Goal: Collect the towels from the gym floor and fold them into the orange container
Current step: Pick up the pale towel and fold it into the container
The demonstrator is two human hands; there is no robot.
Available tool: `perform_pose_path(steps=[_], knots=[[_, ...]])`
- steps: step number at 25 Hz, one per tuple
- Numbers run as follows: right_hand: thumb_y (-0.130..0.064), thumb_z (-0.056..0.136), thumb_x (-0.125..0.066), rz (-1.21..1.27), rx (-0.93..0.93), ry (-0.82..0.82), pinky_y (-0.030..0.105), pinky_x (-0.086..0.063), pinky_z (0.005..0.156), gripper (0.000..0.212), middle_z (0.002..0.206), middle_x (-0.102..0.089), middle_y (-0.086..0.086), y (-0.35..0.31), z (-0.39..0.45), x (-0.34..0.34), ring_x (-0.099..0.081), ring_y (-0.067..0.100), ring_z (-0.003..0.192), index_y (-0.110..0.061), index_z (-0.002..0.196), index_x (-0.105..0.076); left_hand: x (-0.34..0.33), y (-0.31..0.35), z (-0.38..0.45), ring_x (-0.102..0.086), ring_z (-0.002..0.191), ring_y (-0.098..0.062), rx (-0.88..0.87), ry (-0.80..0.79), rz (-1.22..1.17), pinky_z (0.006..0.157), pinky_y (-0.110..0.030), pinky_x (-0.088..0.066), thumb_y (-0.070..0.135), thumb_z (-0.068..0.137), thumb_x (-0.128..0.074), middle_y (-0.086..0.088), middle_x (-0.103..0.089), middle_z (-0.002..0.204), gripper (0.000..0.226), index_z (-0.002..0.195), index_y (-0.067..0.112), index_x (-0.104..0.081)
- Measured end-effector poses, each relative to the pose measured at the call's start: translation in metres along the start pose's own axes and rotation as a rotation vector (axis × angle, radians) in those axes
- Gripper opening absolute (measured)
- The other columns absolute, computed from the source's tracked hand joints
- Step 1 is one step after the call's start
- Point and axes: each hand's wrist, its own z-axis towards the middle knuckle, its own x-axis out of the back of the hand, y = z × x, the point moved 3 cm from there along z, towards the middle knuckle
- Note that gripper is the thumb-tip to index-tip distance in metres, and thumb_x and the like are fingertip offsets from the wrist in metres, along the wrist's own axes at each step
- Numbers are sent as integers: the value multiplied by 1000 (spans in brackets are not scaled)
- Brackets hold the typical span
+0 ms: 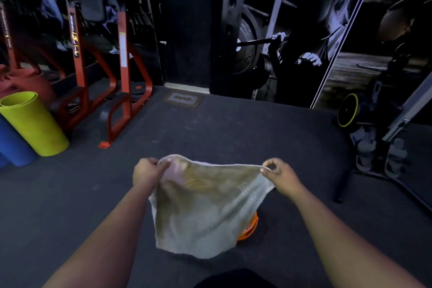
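1. Towel hangs in the air between both hands, each pinching a top corner in its fingers: left hand at the left corner, right hand at the right.
2. Its long axis, the stretched top edge, runs left to right; the free lower edge points down, toward the floor.
3. Orange container sits directly beneath, mostly hidden behind the cloth, nearer the right hand.
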Motion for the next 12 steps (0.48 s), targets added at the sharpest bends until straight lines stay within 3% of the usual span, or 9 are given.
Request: perform_pose_path(steps=[1, 3, 6, 9, 12], knots=[[-14, 95, -68, 145, -3, -56, 29, -44, 60, 8, 69, -59, 5, -10, -4, -8, -55, 19, 68, -18, 101, -66, -9, 4, -3, -54, 57, -21, -26, -69, -9, 52, -31, -36, 40, 86, -77, 0, -54, 55, 43, 62, 9, -60], [-9, 99, -62, 350, -26, -175, 29, -54, 63, 12, 79, -66, 8, -29, -10, -25, -61, 20, 75, -15, 107, -69, -26, 13, -13, -52, 59, -18, -23, -201, -181, 54, -29, -39, 39, 92, -72, -2, -56, 60, 42, 72, 3, -67], [-7, 101, -56, 415, -78, -408, 35, -60, 71, 17, 89, -68, 12, -52, -19, -48, -66, 19, 79, -8, 109, -70, -44, 33, -38, -60, 61, -21, 50, -428, -536, 53, -25, -48, 30, 101, -63, -8, -69, 69, 30, 84, 7, -72], [-8, 94, -58, 148, 54, -511, 36, -58, 78, 29, 94, -74, 15, -60, -19, -59, -67, 17, 82, -23, 114, -72, -55, 49, -59, -68, 68, -22, 57, -613, -708, 56, -27, -54, 22, 105, -57, -15, -73, 83, 24, 94, 5, -70], [-33, 86, -62, -387, 330, -295, 38, -57, 79, 19, 91, -74, -8, -64, -11, -67, -68, 7, 85, -40, 102, -71, -66, 53, -72, -71, 68, -17, 27, -755, -774, 53, -25, -54, 15, 107, -51, -16, -73, 90, 23, 108, -1, -68]])
